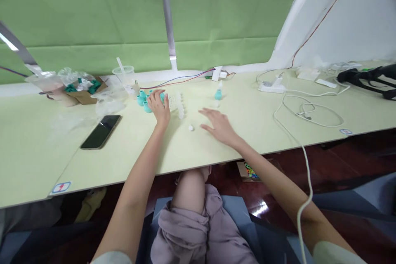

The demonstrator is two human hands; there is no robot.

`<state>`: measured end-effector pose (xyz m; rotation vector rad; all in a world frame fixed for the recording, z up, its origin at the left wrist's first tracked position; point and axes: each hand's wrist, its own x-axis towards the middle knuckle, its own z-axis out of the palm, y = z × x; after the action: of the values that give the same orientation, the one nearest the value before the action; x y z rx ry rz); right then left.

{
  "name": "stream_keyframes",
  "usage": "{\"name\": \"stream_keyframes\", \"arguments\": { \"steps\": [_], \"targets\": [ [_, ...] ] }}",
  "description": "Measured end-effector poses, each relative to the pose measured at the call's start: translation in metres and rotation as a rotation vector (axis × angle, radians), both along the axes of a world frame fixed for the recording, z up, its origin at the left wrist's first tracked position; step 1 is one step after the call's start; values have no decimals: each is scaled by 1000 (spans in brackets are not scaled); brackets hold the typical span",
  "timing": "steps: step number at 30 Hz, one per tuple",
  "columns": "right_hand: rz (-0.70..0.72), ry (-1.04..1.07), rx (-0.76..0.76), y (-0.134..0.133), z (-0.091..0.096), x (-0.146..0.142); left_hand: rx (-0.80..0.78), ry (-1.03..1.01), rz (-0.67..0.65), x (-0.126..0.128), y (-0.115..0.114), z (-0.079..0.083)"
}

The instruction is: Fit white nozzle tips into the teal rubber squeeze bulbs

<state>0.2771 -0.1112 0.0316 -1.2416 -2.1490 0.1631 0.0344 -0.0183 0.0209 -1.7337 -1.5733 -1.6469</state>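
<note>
My left hand point(159, 107) is curled over a group of small turquoise bottles point(147, 107), with one turquoise bottle point(162, 96) between its thumb and fingers. Just right of that hand, a row of white translucent pieces point(180, 106) lies on the table. My right hand point(220, 127) hovers over the table, fingers stretched out and slightly blurred, holding nothing. Left of its thumb sits a small white cap-like piece point(191, 128). Beyond my right hand stands a turquoise bottle point(218, 95) with a clear pointed top, and a pale translucent piece point(216, 104) lies in front of it.
A dark phone point(101, 132) lies left on the table point(185, 152). Behind it are clear plastic bags point(111, 99), a cardboard box point(88, 97) and plastic cups point(123, 75). To the right are a power strip point(272, 86), a white cable point(291, 132) and a black object point(369, 78).
</note>
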Motion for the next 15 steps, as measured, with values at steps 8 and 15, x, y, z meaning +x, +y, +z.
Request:
{"name": "stream_keyframes", "arguments": {
  "steps": [8,15],
  "targets": [
    [130,-220,-54,-11,-30,-76,-181,20,-29,-4,-9,-3],
    [-125,-243,40,24,-18,-84,-177,-27,27,-14,-1,-5]
  ]
}}
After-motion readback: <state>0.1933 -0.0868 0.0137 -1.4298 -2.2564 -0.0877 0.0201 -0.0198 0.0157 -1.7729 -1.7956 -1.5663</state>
